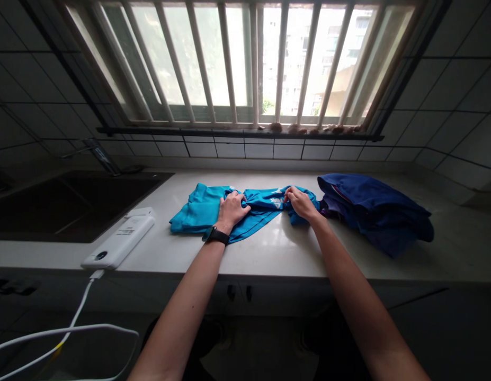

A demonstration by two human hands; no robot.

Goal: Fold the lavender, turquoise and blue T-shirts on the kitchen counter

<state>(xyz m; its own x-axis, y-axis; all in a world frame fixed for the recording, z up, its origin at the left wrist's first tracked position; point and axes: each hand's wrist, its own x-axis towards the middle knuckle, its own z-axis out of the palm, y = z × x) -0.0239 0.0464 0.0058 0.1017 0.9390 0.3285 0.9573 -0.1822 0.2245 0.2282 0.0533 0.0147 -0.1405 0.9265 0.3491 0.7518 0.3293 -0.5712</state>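
Note:
A bright turquoise garment lies bunched on the pale countertop. My left hand, with a black watch on the wrist, is closed on the cloth near its middle. A little to the right, my right hand pinches the garment's right end, fingers curled into the fabric. A stretch of turquoise cloth with a white mark spans between the two hands.
A pile of dark blue clothes sits right of the turquoise garment. A white power bank with a white cable lies near the counter's front left edge. A dark sink with a tap is at left. A barred window is behind.

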